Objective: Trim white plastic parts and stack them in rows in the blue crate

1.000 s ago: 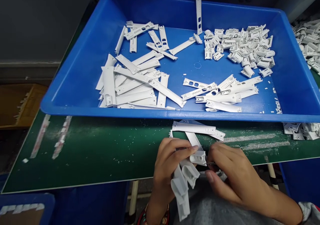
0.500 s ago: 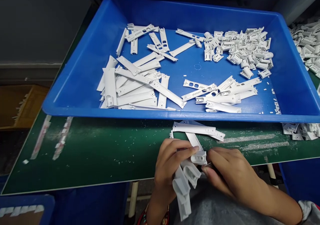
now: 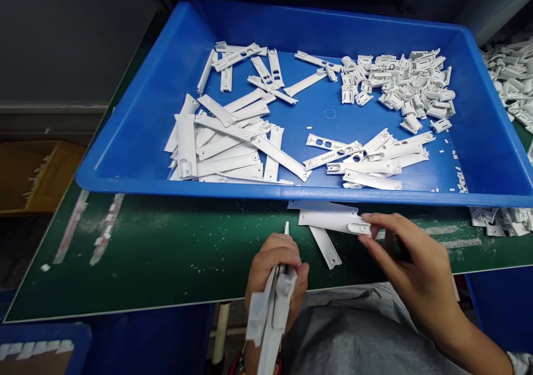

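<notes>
My left hand [image 3: 272, 269] is closed round a bundle of long white plastic strips [image 3: 270, 314] that hang down off the near edge of the green table [image 3: 166, 247]. My right hand [image 3: 400, 250] reaches forward, and its thumb and fingers pinch the right end of a long white plastic strip [image 3: 331, 222] lying on the table just in front of the blue tray [image 3: 137, 141]. Another white strip [image 3: 326, 247] lies slanted beside it, and one more [image 3: 320, 205] sits partly under the tray's rim.
The blue tray holds heaps of long white strips at left [image 3: 225, 141] and middle [image 3: 366, 158], and small white clips [image 3: 400, 83] at the back right. More white parts [image 3: 510, 69] lie on the table right of the tray. A blue bin [image 3: 41, 347] stands at lower left.
My hands have come apart. The left hand gathered its strips into a bundle and drew back to the table's edge; the right hand moved forward and took hold of a strip on the table.
</notes>
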Demonstrator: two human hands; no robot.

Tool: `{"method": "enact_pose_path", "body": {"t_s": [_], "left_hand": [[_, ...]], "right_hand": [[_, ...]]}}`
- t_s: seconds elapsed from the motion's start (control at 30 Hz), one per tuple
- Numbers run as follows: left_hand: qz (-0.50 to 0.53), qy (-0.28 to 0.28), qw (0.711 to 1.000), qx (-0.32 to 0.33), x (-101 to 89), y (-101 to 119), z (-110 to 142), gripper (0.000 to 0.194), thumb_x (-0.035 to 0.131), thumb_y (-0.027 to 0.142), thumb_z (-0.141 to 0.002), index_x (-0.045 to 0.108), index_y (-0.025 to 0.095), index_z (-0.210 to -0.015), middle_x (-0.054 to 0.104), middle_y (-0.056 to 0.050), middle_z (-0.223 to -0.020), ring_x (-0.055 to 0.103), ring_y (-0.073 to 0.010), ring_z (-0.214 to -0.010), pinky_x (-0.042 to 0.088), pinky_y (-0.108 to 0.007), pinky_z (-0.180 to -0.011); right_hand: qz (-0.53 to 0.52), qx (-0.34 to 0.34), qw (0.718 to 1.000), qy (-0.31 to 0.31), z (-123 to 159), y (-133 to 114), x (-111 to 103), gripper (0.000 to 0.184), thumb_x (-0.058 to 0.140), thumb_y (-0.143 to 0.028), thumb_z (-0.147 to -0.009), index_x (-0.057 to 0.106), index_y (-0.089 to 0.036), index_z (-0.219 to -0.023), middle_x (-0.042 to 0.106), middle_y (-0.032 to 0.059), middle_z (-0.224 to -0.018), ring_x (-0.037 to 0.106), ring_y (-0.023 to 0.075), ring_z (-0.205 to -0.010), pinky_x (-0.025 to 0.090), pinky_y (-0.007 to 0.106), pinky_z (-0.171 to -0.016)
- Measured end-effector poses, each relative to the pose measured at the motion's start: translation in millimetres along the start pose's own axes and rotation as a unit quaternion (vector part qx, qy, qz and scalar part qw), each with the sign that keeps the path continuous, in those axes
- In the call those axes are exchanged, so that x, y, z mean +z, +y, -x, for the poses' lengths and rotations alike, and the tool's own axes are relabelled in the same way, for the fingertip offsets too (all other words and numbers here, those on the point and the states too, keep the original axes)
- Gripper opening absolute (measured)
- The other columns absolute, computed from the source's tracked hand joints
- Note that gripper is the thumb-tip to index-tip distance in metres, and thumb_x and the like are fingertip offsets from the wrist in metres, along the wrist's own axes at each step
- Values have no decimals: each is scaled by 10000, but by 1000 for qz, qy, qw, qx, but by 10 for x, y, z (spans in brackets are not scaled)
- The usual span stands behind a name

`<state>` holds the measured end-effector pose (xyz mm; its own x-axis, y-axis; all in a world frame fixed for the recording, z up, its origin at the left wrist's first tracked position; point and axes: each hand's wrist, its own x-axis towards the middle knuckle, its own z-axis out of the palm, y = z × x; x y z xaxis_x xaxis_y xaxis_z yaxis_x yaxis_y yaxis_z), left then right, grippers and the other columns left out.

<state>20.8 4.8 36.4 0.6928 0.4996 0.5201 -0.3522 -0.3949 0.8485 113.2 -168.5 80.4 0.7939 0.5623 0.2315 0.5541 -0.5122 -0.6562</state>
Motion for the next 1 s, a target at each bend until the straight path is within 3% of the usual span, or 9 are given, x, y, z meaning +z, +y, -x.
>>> {"method": "enact_pose_path", "body": {"t_s": [0.13, 0.3, 0.43, 0.63, 0.8, 1.0], "left_hand": [[-58, -36, 997, -24, 37, 41, -14, 117, 588, 135, -880, 513, 224, -879, 529, 39, -719, 518, -118, -624, 464, -259, -570], [-100, -88, 991, 33, 16, 1, 5, 129, 512, 301, -966, 516, 222, -864, 567, 24, -708, 525, -134, -598, 431, -289, -570], [-142, -128, 981, 41, -8, 10, -3, 188, 471, 358, -989, 568, 206, -933, 619, -7, -744, 559, -162, -648, 439, -308, -596], [-117, -121, 985, 47, -14, 76, -11, 156, 562, 295, -958, 602, 187, -1063, 695, -41, -897, 623, -168, -782, 511, -300, -698], [-142, -98, 985, 2, 20, 179, 1, 170, 535, 270, -970, 633, 203, -1092, 718, -49, -906, 661, -191, -812, 544, -348, -744], [-107, -95, 990, 12, 20, 145, 16, 196, 543, 200, -952, 657, 185, -1110, 739, -61, -949, 681, -185, -834, 556, -344, -770]], "right_hand": [[18, 1, 1000, -12, -1, -35, 37, 304, 600, -268, -945, 579, -222, -1244, 580, 21, -813, 578, 150, -655, 485, 246, -555], [-135, -87, 980, -120, 3, -206, 35, 256, 589, -276, -951, 579, -226, -1202, 636, 31, -862, 623, 156, -717, 516, 244, -583], [-183, -87, 972, -118, -27, -241, 90, 212, 564, -225, -950, 586, -207, -1160, 661, 43, -893, 633, 148, -717, 525, 244, -593], [-137, -98, 979, -114, -50, -194, 65, 309, 514, -151, -940, 545, -217, -1241, 638, 23, -861, 611, 133, -696, 512, 226, -595], [-112, -116, 977, -142, -34, -184, -22, 395, 381, -151, -933, 457, -215, -1315, 680, 67, -995, 663, 185, -850, 560, 281, -719], [-35, -119, 981, -150, -22, -123, -73, 345, 362, -102, -930, 468, -219, -1237, 631, 15, -804, 592, 147, -611, 447, 235, -526]]}}
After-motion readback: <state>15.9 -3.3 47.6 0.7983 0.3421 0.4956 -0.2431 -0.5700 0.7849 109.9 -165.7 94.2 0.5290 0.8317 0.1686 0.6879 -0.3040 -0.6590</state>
